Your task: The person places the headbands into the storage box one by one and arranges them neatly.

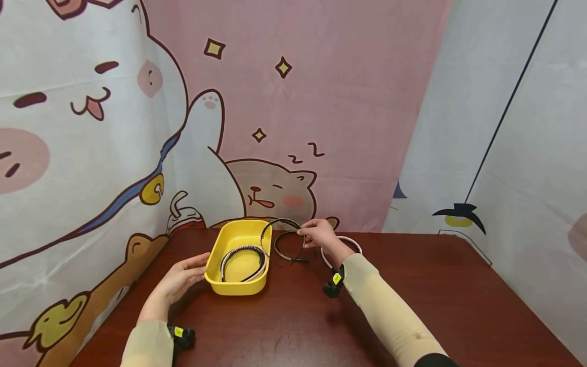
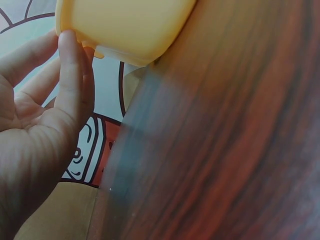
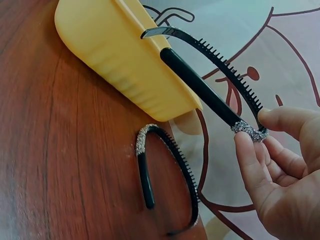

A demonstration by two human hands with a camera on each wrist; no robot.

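My right hand [image 1: 321, 235] pinches a black toothed headband [image 3: 200, 90] by its silver-glittered part, between thumb and fingers. The headband is held up off the table, its ends beside the right wall of a yellow plastic basin [image 1: 236, 289]. Straight fingers of my left hand [image 1: 181, 278] touch the basin's left side near the rim. Inside the basin lie pale and black headbands [image 1: 243, 248], overlapping, so their number is hard to tell. On the table below the right hand rests another black glittered headband [image 3: 143, 175]. A pale headband [image 1: 354, 241] lies partly hidden behind the right wrist.
Everything stands on a dark reddish-brown wooden table [image 1: 293, 321]. A cloth backdrop [image 1: 348, 117] with cartoon animals hangs along its back and left edges. The basin stands near the back edge. Each wrist carries a small black camera [image 1: 334, 284].
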